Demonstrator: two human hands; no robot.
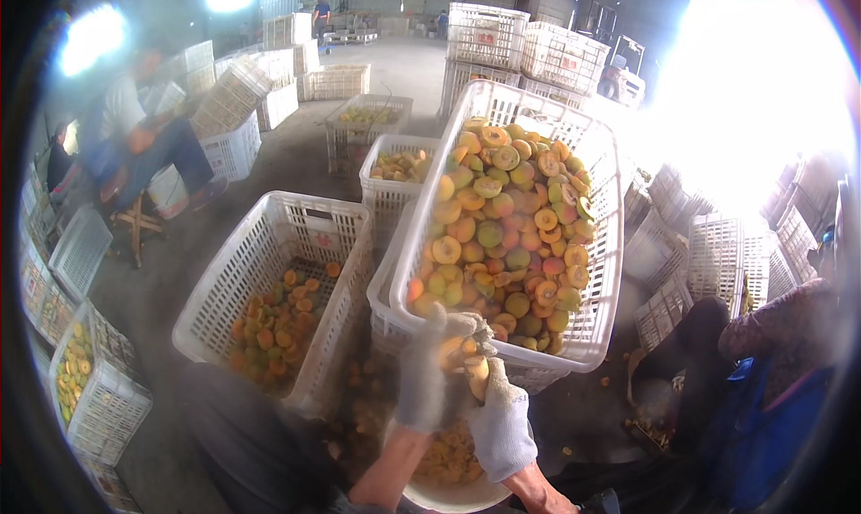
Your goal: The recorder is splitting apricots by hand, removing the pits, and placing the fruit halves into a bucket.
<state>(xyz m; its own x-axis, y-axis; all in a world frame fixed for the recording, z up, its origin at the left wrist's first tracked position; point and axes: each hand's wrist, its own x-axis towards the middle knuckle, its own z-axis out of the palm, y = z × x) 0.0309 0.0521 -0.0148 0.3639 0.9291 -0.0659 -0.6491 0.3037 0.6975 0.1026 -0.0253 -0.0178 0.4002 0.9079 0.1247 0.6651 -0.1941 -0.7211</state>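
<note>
My left hand (pixel 427 373), in a whitish knitted glove and partly blurred, is closed around an orange piece of apricot-like fruit (pixel 452 350). My right hand (pixel 501 416), gloved the same way, meets it and grips a short tool with a pale wooden handle (pixel 477 377). The tool's working end is hidden among the fingers. Both hands are above a white bucket (pixel 464 497) holding orange fruit pieces. Just beyond them, a large white plastic crate (pixel 609 278) is heaped with whole and halved fruit (pixel 518 231), rested on another crate.
To the left stands a deep white crate (pixel 222 299) partly filled with halves. Smaller fruit crates (pixel 397 191) lie behind it. A seated person (pixel 134 124) is at the left, and another person's arm (pixel 773 325) at the right. Stacked crates (pixel 488 36) rise at the back.
</note>
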